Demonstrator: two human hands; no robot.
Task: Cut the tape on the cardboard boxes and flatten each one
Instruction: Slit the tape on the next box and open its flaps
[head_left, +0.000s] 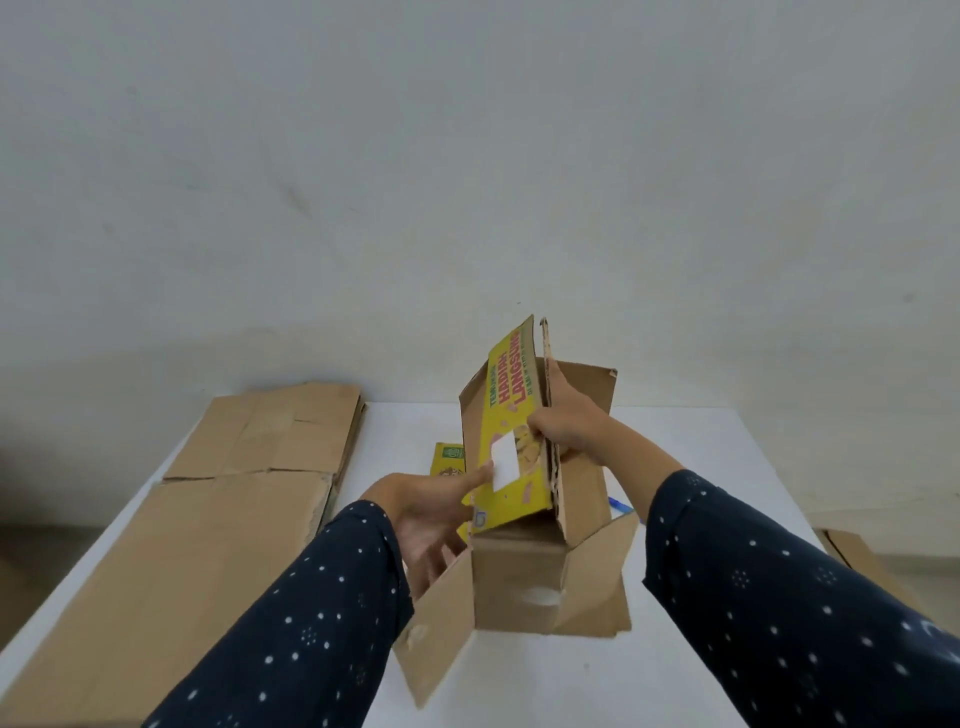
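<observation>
White table (727, 467) under a bare wall (467, 156) carried our cardboard box (519, 577) at its middle. Our right hand (566, 428) gripped its raised yellow flap (511, 415); our left hand (426, 512) touched it, fingers straight. Pulled hard, we judged, the flap could tear or the box skid. Flattened cardboard (234, 467) crowded the left; a blue object (621, 504) lay behind.

The box (519, 566) is matt brown cardboard, printed yellow at the right hand (566, 426). Left of the left hand (421, 514) lie creased cardboard sheets (208, 519) on a smooth white table (727, 467).
</observation>
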